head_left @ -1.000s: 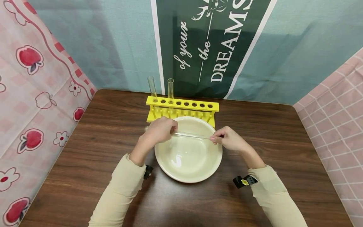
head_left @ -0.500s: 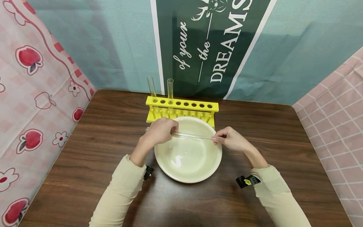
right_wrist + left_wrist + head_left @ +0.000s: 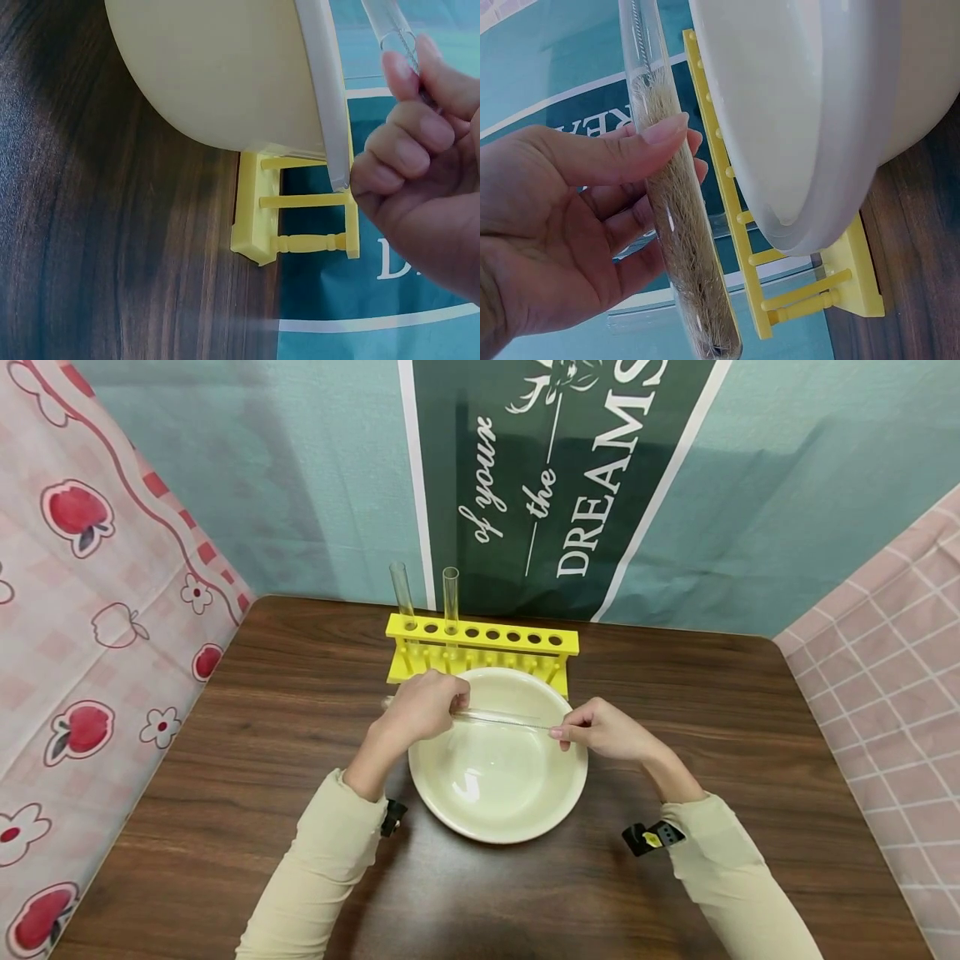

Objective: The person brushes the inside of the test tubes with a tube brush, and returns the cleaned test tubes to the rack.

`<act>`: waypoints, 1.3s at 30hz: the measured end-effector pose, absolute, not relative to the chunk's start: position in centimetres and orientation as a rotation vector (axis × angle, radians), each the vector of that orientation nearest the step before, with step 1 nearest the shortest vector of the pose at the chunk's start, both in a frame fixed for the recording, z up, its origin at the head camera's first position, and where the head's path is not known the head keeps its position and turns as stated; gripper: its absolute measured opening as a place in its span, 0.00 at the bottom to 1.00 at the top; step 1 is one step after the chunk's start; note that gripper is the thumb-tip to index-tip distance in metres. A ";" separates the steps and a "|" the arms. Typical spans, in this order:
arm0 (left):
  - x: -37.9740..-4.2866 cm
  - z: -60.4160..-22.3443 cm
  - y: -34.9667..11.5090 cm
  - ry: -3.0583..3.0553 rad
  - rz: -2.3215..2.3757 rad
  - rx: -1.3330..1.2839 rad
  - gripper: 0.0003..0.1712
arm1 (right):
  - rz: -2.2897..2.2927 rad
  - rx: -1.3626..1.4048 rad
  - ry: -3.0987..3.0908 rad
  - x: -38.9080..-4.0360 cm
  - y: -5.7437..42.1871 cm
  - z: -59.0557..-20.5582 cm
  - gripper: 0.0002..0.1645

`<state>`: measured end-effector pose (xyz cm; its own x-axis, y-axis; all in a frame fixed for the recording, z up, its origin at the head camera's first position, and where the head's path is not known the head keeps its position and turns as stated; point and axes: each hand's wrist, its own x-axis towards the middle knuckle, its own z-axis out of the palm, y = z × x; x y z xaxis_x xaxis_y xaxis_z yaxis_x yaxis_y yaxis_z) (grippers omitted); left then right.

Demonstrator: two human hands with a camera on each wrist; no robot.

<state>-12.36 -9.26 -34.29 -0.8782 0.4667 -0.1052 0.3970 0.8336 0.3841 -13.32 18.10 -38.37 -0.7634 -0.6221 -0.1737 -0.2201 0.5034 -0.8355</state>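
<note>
My left hand (image 3: 423,706) holds a clear glass test tube (image 3: 658,52) lying sideways over the cream basin (image 3: 498,837). In the left wrist view, thumb and fingers curl round the tube. Inside it sits a test tube brush, its pale bristles (image 3: 694,259) filling the closed end and its twisted wire running toward the mouth. My right hand (image 3: 611,729), above the basin's right rim, pinches the brush's wire handle (image 3: 409,49) between thumb and forefinger just outside the tube's mouth. Its other fingers curl into the palm.
Behind the basin stands a yellow test tube rack (image 3: 482,632), with two glass tubes upright at its left end, one of them a clear tube (image 3: 451,597). Brown wood-grain table (image 3: 750,718) surrounds them. A teal printed cloth (image 3: 337,485) hangs behind.
My right hand shifts slightly out to the right, then back left toward the tube with the brush handle. The left hand keeps the test tube nearly still.
</note>
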 end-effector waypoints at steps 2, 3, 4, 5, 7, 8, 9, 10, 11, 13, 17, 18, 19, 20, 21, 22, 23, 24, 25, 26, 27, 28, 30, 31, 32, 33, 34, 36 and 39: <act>-12.4 -34.3 -9.2 2.817 0.521 0.666 0.14 | -1.175 -0.690 2.314 -13.3 18.0 -38.3 0.18; -12.4 -34.3 -9.2 2.815 0.520 0.665 0.14 | -1.178 -0.688 2.320 -13.3 18.0 -38.3 0.19; -12.4 -34.3 -9.2 2.812 0.519 0.662 0.14 | -1.182 -0.688 2.324 -13.3 18.0 -38.2 0.20; -12.3 -34.3 -9.1 2.810 0.518 0.661 0.15 | -1.185 -0.689 2.323 -13.3 18.0 -38.2 0.20; -12.3 -34.3 -9.1 2.808 0.520 0.658 0.15 | -1.193 -0.692 2.310 -13.3 18.1 -38.0 0.20; -12.2 -34.3 -9.1 2.811 0.522 0.655 0.15 | -1.198 -0.696 2.300 -13.4 18.1 -38.0 0.20; -12.2 -34.3 -9.1 2.813 0.523 0.652 0.15 | -1.198 -0.689 2.290 -13.4 18.2 -37.9 0.20; -12.2 -34.4 -9.0 2.816 0.524 0.648 0.15 | -1.198 -0.686 2.277 -13.4 18.2 -37.8 0.21; -12.1 -34.4 -9.0 2.821 0.528 0.648 0.15 | -1.197 -0.680 2.267 -13.5 18.3 -37.8 0.21; -12.0 -34.4 -9.0 2.829 0.536 0.635 0.15 | -1.203 -0.676 2.248 -13.6 18.5 -37.7 0.20; -12.0 -34.5 -9.1 2.831 0.549 0.614 0.16 | -1.214 -0.669 2.226 -13.8 18.8 -37.8 0.20; -12.0 -34.5 -9.2 2.830 0.549 0.607 0.15 | -1.217 -0.670 2.221 -13.8 18.8 -37.8 0.21; -12.0 -34.5 -9.3 2.831 0.551 0.606 0.15 | -1.219 -0.663 2.216 -13.9 18.9 -37.7 0.21; -12.0 -34.5 -9.3 2.833 0.555 0.605 0.15 | -1.224 -0.648 2.207 -13.9 18.9 -37.6 0.21; -12.0 -34.5 -9.4 2.837 0.561 0.602 0.15 | -1.233 -0.628 2.195 -13.9 19.0 -37.6 0.21; -12.0 -34.5 -9.4 2.843 0.569 0.601 0.15 | -1.240 -0.608 2.187 -13.9 19.2 -37.6 0.21; -12.0 -34.6 -9.6 2.848 0.577 0.604 0.15 | -1.247 -0.588 2.177 -14.0 19.3 -37.5 0.22; -12.0 -34.6 -9.6 2.855 0.583 0.601 0.16 | -1.260 -0.567 2.165 -14.0 19.4 -37.5 0.22; -12.0 -34.6 -9.7 2.862 0.589 0.599 0.16 | -1.271 -0.547 2.154 -14.0 19.6 -37.4 0.22; -12.0 -34.6 -9.8 2.868 0.592 0.598 0.16 | -1.282 -0.529 2.141 -14.1 19.7 -37.4 0.23; -12.0 -34.7 -9.9 2.872 0.597 0.598 0.16 | -1.292 -0.512 2.130 -14.1 19.9 -37.4 0.23; -12.0 -34.7 -10.0 2.877 0.595 0.599 0.16 | -1.299 -0.499 2.121 -14.1 20.0 -37.4 0.24; -12.0 -34.7 -10.2 2.886 0.587 0.588 0.16 | -1.317 -0.475 2.098 -14.2 20.3 -37.5 0.25; -12.0 -34.7 -10.3 2.889 0.586 0.583 0.16 | -1.327 -0.460 2.084 -14.2 20.5 -37.5 0.25; -12.0 -34.8 -10.4 2.893 0.586 0.577 0.16 | -1.337 -0.446 2.072 -14.2 20.6 -37.6 0.26; -12.0 -34.8 -10.5 2.896 0.585 0.572 0.17 | -1.345 -0.435 2.064 -14.3 20.8 -37.6 0.26; -12.0 -34.8 -10.6 2.902 0.583 0.564 0.17 | -1.353 -0.428 2.057 -14.3 21.0 -37.6 0.26; -12.0 -34.8 -10.8 2.908 0.592 0.546 0.17 | -1.362 -0.425 2.051 -14.3 21.3 -37.7 0.27; -12.0 -35.0 -11.1 2.916 0.611 0.514 0.18 | -1.367 -0.436 2.042 -14.4 21.8 -37.8 0.28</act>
<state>-11.97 -11.15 -34.98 -0.9354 0.3507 -0.0453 0.3030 0.8610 0.4086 -14.36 21.80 -37.80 -0.7437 -0.5867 -0.3204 0.0729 0.4053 -0.9113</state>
